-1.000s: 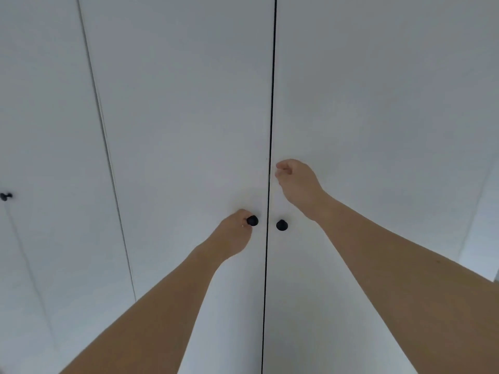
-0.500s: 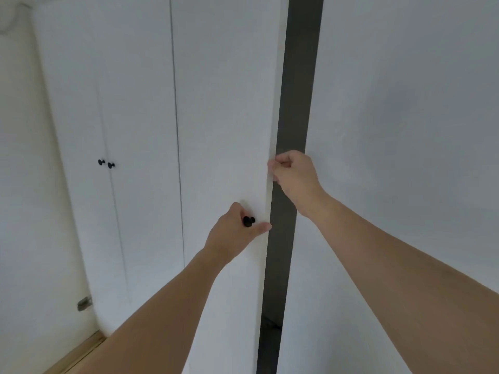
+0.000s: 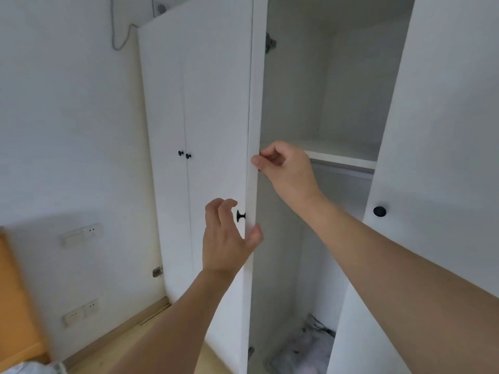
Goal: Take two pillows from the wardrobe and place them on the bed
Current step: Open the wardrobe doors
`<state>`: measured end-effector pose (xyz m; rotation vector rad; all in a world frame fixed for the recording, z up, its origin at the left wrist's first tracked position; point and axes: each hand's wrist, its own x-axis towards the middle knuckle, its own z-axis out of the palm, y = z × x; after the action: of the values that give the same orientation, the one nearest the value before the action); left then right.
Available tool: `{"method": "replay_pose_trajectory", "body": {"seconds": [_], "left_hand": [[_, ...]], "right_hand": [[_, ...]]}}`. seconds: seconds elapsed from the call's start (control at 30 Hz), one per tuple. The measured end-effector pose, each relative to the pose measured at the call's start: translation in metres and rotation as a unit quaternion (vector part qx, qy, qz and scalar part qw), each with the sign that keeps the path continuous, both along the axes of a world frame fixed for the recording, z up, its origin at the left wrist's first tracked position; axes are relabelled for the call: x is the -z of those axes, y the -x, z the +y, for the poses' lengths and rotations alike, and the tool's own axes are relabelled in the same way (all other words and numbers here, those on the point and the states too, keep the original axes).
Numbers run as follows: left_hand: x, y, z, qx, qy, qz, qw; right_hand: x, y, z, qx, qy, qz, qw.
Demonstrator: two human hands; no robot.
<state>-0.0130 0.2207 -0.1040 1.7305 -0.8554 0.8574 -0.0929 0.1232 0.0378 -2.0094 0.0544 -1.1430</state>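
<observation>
The white wardrobe's left door [image 3: 216, 117] stands swung out, its edge facing me. My right hand [image 3: 286, 168] pinches that edge just above shelf height. My left hand [image 3: 226, 236] hovers with fingers spread beside the door's black knob [image 3: 240, 216], thumb against the door edge. The right door [image 3: 445, 130], with its own black knob [image 3: 379, 211], is ajar. Inside, a white shelf [image 3: 343, 157] looks bare. On the wardrobe floor lies a pale, patterned soft bundle [image 3: 305, 349], possibly a pillow, partly hidden by the right door.
A second pair of shut wardrobe doors with small black knobs [image 3: 184, 154] stands further left. Wall sockets [image 3: 81, 233] sit on the white wall. An orange wooden piece of furniture [image 3: 16, 306] and some white fabric [image 3: 32, 368] are at the bottom left, over a wooden floor.
The left door has swung much wider and the wardrobe's inside now shows. My left hand has let go of the knob and spread its fingers. My right hand stays on the door edge.
</observation>
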Motion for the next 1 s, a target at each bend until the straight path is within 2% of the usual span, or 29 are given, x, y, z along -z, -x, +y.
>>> {"method": "replay_pose_trajectory", "body": {"seconds": [0.23, 0.43, 0.53, 0.8, 1.0], "left_hand": [[0.008, -0.050, 0.065, -0.034, -0.009, -0.020, 0.999], [0.006, -0.111, 0.107, -0.063, 0.016, 0.142, 0.988], [0.000, -0.143, 0.124, -0.065, 0.002, 0.182, 0.981], [0.000, -0.210, 0.136, -0.056, 0.016, 0.164, 0.985], [0.006, -0.216, 0.135, -0.047, 0.020, 0.151, 0.987]], "right_hand": [[0.002, -0.075, 0.039, -0.083, 0.083, 0.017, 0.993], [0.010, -0.150, 0.067, -0.027, 0.250, 0.049, 0.967], [0.017, -0.186, 0.079, 0.003, 0.292, 0.041, 0.956], [0.036, -0.259, 0.082, 0.103, 0.387, 0.053, 0.915], [0.050, -0.271, 0.080, 0.102, 0.376, 0.027, 0.921]]}}
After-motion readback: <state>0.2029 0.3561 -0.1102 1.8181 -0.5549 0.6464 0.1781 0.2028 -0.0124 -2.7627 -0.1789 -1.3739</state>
